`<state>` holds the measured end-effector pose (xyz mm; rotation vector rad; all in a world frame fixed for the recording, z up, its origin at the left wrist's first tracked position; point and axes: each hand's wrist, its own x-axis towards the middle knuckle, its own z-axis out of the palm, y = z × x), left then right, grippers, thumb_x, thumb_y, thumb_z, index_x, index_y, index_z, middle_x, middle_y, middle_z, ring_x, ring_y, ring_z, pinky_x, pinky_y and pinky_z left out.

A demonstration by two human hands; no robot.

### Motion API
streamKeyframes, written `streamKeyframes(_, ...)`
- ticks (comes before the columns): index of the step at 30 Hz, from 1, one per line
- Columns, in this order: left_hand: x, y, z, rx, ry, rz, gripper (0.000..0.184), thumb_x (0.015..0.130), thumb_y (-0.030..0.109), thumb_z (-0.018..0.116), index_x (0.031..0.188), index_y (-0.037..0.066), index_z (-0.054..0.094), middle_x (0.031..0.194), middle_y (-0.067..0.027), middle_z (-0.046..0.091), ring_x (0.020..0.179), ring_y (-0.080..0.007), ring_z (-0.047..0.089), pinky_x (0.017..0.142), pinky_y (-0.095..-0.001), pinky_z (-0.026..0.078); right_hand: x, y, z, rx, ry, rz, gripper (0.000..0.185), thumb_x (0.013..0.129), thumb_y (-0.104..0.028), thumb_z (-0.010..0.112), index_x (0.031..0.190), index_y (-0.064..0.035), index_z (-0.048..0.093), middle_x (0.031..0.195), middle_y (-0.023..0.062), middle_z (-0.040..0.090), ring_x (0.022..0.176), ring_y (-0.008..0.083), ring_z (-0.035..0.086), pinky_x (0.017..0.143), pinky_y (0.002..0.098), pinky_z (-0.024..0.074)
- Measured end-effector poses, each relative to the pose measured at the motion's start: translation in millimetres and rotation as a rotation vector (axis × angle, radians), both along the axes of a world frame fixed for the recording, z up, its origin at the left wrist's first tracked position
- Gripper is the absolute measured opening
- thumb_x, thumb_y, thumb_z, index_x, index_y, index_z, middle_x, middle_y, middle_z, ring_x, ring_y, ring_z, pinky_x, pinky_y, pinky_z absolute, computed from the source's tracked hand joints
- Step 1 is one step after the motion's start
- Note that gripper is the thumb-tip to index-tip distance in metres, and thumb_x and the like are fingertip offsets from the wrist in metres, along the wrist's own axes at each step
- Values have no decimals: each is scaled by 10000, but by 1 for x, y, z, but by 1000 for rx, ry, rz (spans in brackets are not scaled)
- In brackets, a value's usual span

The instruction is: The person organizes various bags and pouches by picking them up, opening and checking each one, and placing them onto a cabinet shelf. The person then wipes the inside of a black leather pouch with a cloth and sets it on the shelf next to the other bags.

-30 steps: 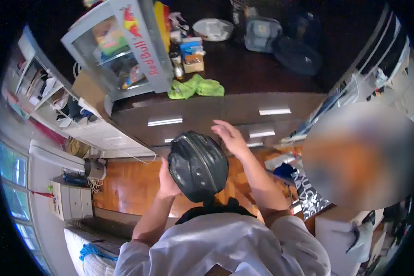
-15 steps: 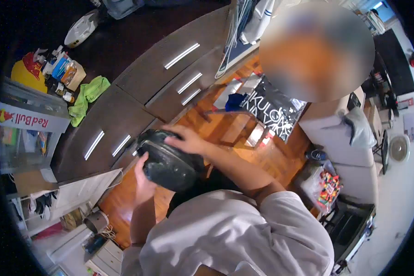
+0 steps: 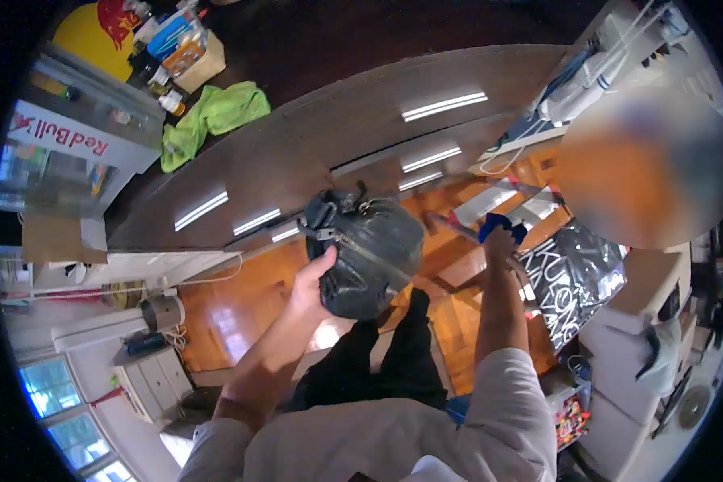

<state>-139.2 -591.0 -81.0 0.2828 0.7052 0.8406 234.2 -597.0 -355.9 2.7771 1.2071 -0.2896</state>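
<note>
A black, shiny, zippered bag (image 3: 373, 261) with a strap and buckle is up in front of my body. My left hand (image 3: 312, 287) grips it from the left side, the thumb lying near the zipper end. Out to the right, my right hand (image 3: 502, 239) is down at a dark blue cloth (image 3: 492, 222). Its fingers seem closed in the fabric, which bunches on both sides of them. Around the cloth is a step stool (image 3: 530, 210) with pale treads.
A dark curved cabinet (image 3: 297, 177) with metal handles runs across the front, a green cloth (image 3: 229, 108) on its top. Right of the stool lies a black printed plastic bag (image 3: 574, 269). A blurred person (image 3: 651, 169) is at the far right, beside a pale sofa (image 3: 631, 345).
My right hand has left the black bag and reached right to the blue cloth. The left hand alone now holds the bag. My view has turned.
</note>
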Motion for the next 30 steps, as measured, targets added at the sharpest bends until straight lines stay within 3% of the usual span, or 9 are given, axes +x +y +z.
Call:
streamKeyframes(4,6,4,13,-51,-92,77,542,862,390,533,1241,12,454,1195,-156,548,1077,-291,539,960,-419,402,-11,7,17,681,444,-71,213,867,-132,500,1019,17,515,984,199,606,843,300,611,763,400,470)
streamKeyframes(8,14,10,28,-7,-223,109,532,877,407,511,1240,20,472,1216,-151,541,1101,-296,533,973,-445,390,-116,-25,202,1475,950,-195,186,890,-124,488,977,29,550,940,140,609,909,185,557,789,306,446)
streamKeyframes(12,45,20,44,71,-289,126,506,911,415,430,1256,46,459,1242,-143,518,1128,-288,510,980,-443,390,-173,-16,335,1316,791,914,256,798,-190,585,995,-34,631,1217,203,508,1131,377,468,971,489,341)
streamKeyframes(14,66,19,68,184,-215,235,560,918,461,317,1315,77,411,1315,-113,462,1194,-268,458,1025,-434,342,-184,-7,382,972,268,1107,365,825,-273,555,1134,-81,594,1366,214,359,1245,386,349,1008,502,284)
streamKeyframes(16,63,21,79,283,-366,146,558,918,454,318,1315,73,409,1311,-112,468,1187,-259,466,1034,-429,329,-167,12,380,993,348,980,467,854,-324,506,1261,-95,497,1426,242,235,1277,426,273,1029,512,235)
streamKeyframes(18,71,15,112,364,-353,95,545,928,456,309,1292,72,435,1292,-111,485,1169,-253,478,1037,-414,320,-169,13,381,1197,1048,543,477,886,-303,454,1311,-88,427,1359,284,293,1241,493,263,1018,529,203)
streamKeyframes(24,69,27,145,440,-579,69,531,931,482,336,1243,78,481,1216,-108,543,1100,-259,523,972,-403,395,-187,-16,410,1235,325,839,414,833,-270,514,1207,-92,521,1173,217,441,1124,408,385,966,503,261)
streamKeyframes(28,56,20,166,410,-561,105,498,946,436,336,1213,50,506,1198,-126,551,1104,-277,520,960,-421,400,-157,12,378,1201,693,499,358,903,-268,465,1129,-5,553,1166,292,470,1076,434,445,938,437,344)
streamKeyframes(30,48,19,186,401,-538,115,722,863,617,379,1270,24,446,1261,-158,497,1154,-316,469,994,-451,358,-156,9,362,1160,689,243,323,922,-270,467,1068,-3,575,1085,210,550,980,330,528,856,396,407)
